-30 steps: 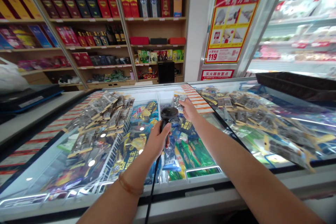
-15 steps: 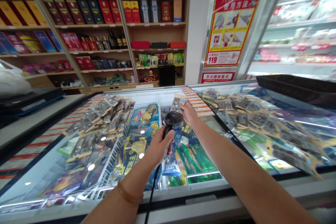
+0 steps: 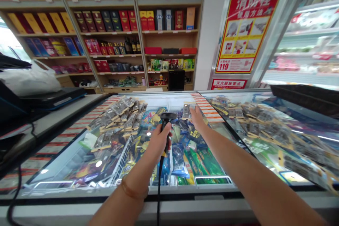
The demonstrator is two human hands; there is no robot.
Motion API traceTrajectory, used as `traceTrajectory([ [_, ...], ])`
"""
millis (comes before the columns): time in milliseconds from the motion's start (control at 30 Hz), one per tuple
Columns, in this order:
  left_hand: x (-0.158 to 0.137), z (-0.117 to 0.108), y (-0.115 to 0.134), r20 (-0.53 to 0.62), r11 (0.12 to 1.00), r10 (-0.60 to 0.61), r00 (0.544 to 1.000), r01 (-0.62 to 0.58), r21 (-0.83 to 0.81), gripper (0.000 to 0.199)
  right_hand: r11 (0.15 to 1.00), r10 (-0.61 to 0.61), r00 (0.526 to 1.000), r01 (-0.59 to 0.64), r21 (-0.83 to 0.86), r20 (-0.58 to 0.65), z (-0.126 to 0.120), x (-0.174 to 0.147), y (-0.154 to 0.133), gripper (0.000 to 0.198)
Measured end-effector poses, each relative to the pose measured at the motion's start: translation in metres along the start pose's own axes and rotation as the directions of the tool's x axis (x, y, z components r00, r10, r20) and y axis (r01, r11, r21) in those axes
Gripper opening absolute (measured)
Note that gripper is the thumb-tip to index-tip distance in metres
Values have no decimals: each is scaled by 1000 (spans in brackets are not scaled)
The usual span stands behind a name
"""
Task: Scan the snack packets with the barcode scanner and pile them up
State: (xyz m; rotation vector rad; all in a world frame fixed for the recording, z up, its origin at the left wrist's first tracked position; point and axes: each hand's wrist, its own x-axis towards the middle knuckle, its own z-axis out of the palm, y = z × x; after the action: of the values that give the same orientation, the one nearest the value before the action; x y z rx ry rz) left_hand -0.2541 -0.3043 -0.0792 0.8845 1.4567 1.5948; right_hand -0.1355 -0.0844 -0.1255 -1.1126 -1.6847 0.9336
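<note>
My left hand (image 3: pixel 159 140) is wrapped round the handle of a black handheld barcode scanner (image 3: pixel 168 116), its cable running down toward me. At the far side of the freezer, my right hand (image 3: pixel 197 117) has hold of the right edge of a small, clear-fronted packet (image 3: pixel 187 111) with dark contents and a tan border. The scanner head is left of this packet and apart from it. Below both hands, the chest freezer's glass top (image 3: pixel 106 174) shows bright ice-cream wrappers (image 3: pixel 197 159) inside. Some of my right fingers are hidden.
Similar packets are heaped on the glass at left (image 3: pixel 116 113) and right (image 3: pixel 261 118). A black tray (image 3: pixel 304 99) stands at the right. A white plastic bag (image 3: pixel 31 77) sits on dark equipment at the left. Shelves of boxed goods (image 3: pixel 106 21) line the back wall.
The view has shifted left and up. My left hand has drawn the scanner leftward from the packet, and its head now appears flatter. My right hand stays at the packet, its fingers more along the edge.
</note>
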Motion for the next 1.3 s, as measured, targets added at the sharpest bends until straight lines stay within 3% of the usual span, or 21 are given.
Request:
traceTrajectory([
  [100,-9,-38,27,-135,1000,25,991,-27,-12,55,987,134,991,-135,84,10,9,-7,-19,33],
  [200,-17,-84,49,-309,997,62,949,-71,-16,52,948,161,970,-203,244,181,34,-16,-47,24],
  [300,-23,-128,62,-455,998,53,889,-62,-6,40,915,102,923,-233,328,372,76,-27,-82,21],
  [400,-29,-160,67,-527,999,29,850,-43,-14,33,917,116,893,-264,300,434,125,-37,-118,20],
  [567,-41,-182,64,-569,999,20,822,-40,-23,32,906,163,851,-330,265,499,181,-46,-157,27],
  [700,-42,-179,61,-529,998,-5,849,-28,-54,34,936,153,826,-298,189,543,185,-42,-154,35],
  [833,-28,-159,56,-446,998,-19,895,-10,-61,40,939,65,869,-219,264,490,156,-26,-121,44],
  [933,-13,-125,53,-352,996,-27,935,-7,-94,46,960,69,937,-155,231,343,111,-6,-84,50],
  [1033,0,-78,47,-258,989,-12,966,-26,-144,52,999,13,991,-8,-39,136,48,19,-45,45],
  [1100,7,-45,38,-174,988,-16,985,-11,-156,56,940,-76,996,88,-330,50,2,36,-23,42],
  [1200,11,-7,19,-57,986,-57,997,47,-160,61,784,-68,998,64,-618,17,-64,63,3,44],
  [1300,10,10,0,12,990,-83,996,84,-116,59,707,-3,999,-28,-707,-43,-117,92,24,41],
])
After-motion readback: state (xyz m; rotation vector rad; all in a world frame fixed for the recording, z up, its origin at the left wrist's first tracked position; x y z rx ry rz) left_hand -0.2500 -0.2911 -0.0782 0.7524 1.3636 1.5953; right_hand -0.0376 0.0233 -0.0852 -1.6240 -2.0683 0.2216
